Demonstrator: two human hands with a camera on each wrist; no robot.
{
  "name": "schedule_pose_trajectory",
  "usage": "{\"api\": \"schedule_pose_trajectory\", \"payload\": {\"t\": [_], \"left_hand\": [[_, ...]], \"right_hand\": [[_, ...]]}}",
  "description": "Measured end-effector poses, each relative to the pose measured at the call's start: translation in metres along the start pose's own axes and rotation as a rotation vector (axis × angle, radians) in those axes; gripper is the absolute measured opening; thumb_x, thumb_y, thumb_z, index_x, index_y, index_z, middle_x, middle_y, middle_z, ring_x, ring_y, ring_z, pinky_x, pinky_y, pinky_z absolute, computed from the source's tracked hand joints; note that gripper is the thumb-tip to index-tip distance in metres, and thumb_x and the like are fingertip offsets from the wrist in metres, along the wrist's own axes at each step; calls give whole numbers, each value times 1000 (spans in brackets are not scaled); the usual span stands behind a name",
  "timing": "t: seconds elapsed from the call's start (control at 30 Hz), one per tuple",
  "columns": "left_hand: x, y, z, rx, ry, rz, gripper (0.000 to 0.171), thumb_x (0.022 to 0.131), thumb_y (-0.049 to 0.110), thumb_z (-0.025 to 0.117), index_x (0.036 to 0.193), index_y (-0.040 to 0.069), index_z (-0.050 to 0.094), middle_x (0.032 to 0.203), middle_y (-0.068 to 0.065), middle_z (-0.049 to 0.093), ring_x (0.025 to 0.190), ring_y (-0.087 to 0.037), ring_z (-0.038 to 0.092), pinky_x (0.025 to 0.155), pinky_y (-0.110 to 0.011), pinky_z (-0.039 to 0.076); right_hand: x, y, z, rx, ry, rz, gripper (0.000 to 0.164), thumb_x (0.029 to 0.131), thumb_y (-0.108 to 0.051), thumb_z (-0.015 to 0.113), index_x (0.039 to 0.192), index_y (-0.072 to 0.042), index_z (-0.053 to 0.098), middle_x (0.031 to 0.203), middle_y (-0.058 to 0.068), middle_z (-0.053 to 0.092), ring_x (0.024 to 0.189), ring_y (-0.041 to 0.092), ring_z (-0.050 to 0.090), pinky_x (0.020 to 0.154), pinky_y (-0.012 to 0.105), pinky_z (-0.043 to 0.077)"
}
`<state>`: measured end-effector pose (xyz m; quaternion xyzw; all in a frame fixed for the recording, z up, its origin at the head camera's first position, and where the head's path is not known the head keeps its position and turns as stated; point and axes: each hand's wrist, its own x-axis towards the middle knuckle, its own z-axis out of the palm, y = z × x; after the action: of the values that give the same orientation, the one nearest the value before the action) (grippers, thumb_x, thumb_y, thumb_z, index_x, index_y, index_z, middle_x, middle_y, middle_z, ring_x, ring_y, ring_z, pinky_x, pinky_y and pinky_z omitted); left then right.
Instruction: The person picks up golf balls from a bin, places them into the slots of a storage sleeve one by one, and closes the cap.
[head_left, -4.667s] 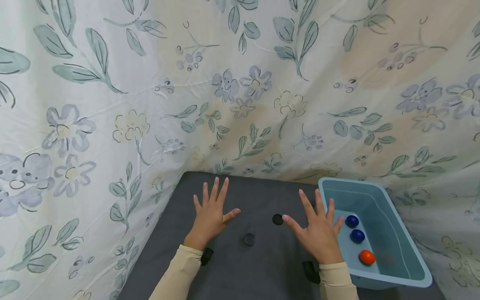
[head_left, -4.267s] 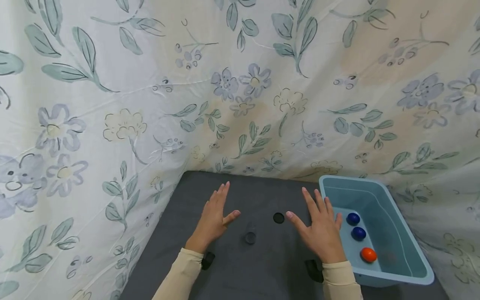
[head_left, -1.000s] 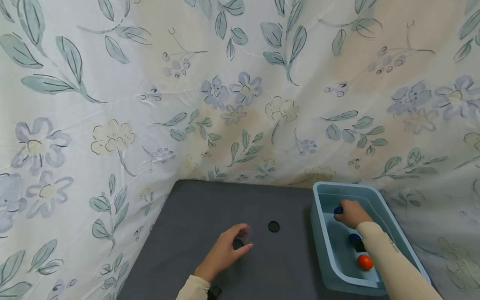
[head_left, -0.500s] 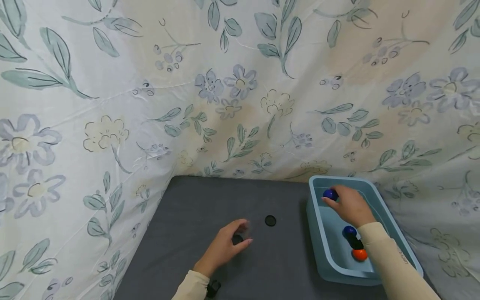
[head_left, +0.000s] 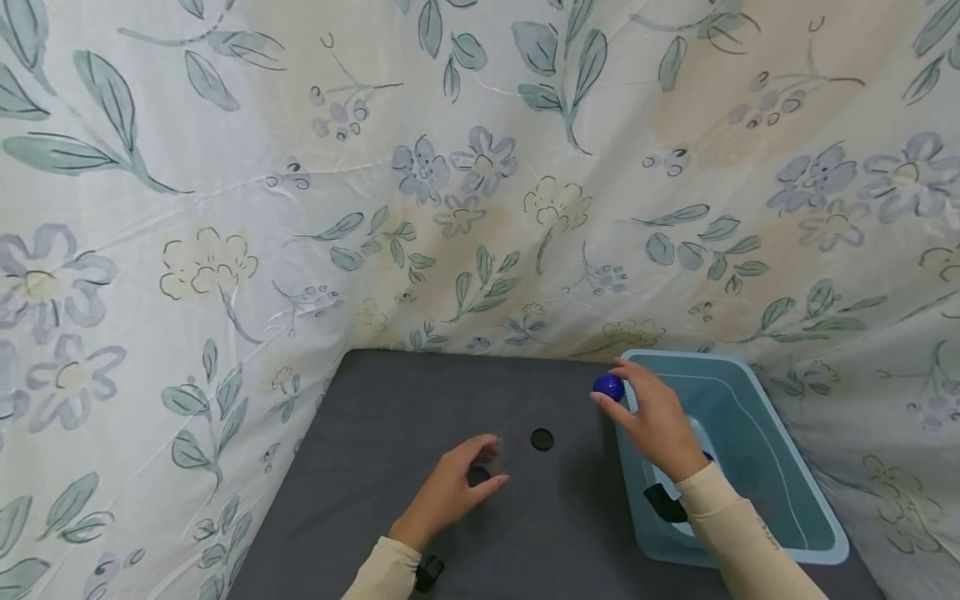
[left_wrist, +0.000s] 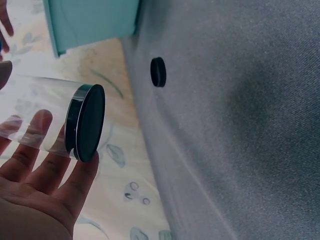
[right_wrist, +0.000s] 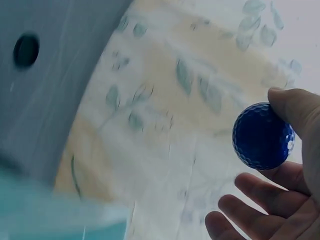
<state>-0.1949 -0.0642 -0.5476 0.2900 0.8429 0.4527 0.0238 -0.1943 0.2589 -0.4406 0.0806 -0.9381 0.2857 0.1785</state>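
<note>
My left hand [head_left: 450, 487] holds a clear cylinder container [left_wrist: 35, 92] between thumb and fingers. Its black end cap [left_wrist: 86, 122] faces the table and looks raised off it in the left wrist view. A blue golf ball [right_wrist: 262, 136] is pinched by my right hand [head_left: 660, 427] between thumb and forefinger, the other fingers loosely bent. In the head view this golf ball [head_left: 607, 387] hangs by the bin's left rim. On the table between the hands lies a round black lid [head_left: 542, 439], apart from both.
The light blue bin [head_left: 795, 475] stands on the dark grey table [head_left: 420, 392] at the right. Inside it, another blue ball [head_left: 708, 457] peeks out from behind my right wrist. A floral cloth [head_left: 480, 167] hangs behind and at the left of the table.
Both hands were empty and spread at first. The left hand has since gripped the cylinder and stays nearly still. The right hand has lifted a blue golf ball from the bin and moved it left.
</note>
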Motion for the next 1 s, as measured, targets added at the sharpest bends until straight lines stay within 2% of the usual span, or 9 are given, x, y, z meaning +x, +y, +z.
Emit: {"api": "schedule_pose_trajectory", "payload": {"t": [0.17,0.37,0.5,0.6,0.67,0.83,1.0], "left_hand": [[0,1,-1,11,7,-9,53,98,41,73,144,24,53,130,5,66,119,-19,68,101,-36,58],[2,3,1,16,8,-2,51,98,42,71,143,24,54,130,4,68,118,-10,67,101,-34,58],[2,5,1,1,3,1,51,99,42,71,143,24,53,130,2,68,117,-11,68,101,-38,58],[1,5,1,-5,4,18,51,100,42,69,143,22,53,128,0,69,116,-16,70,100,-40,59],[1,4,1,-16,5,30,50,100,41,69,143,22,53,129,-2,69,116,-19,70,99,-39,59],[2,4,1,-48,15,45,48,100,37,71,143,28,51,132,3,67,118,-13,69,99,-33,59],[1,4,0,-57,21,57,47,100,35,70,143,30,51,133,6,66,120,-10,67,100,-32,58]], "right_hand": [[-5,-20,19,140,-23,10,48,96,-37,76,130,-6,66,153,17,54,138,44,54,103,65,51],[-15,-38,49,344,-30,-14,40,95,-31,78,125,-7,69,147,12,60,128,34,63,102,58,55],[-23,-46,71,448,-44,-37,38,95,-27,78,128,-9,68,143,11,62,125,32,65,102,59,54],[-28,-53,83,502,-63,-34,39,95,-28,77,130,-13,68,142,9,63,124,30,66,101,56,55],[-30,-57,88,521,-68,-39,38,96,-27,77,130,-15,68,141,7,64,122,26,66,99,48,58],[-35,-64,97,580,-94,-25,37,96,-26,77,131,-18,68,140,5,64,117,22,68,95,35,61],[-39,-64,104,654,-113,14,38,97,-24,75,134,-18,68,140,6,64,120,24,67,100,43,59]]}}
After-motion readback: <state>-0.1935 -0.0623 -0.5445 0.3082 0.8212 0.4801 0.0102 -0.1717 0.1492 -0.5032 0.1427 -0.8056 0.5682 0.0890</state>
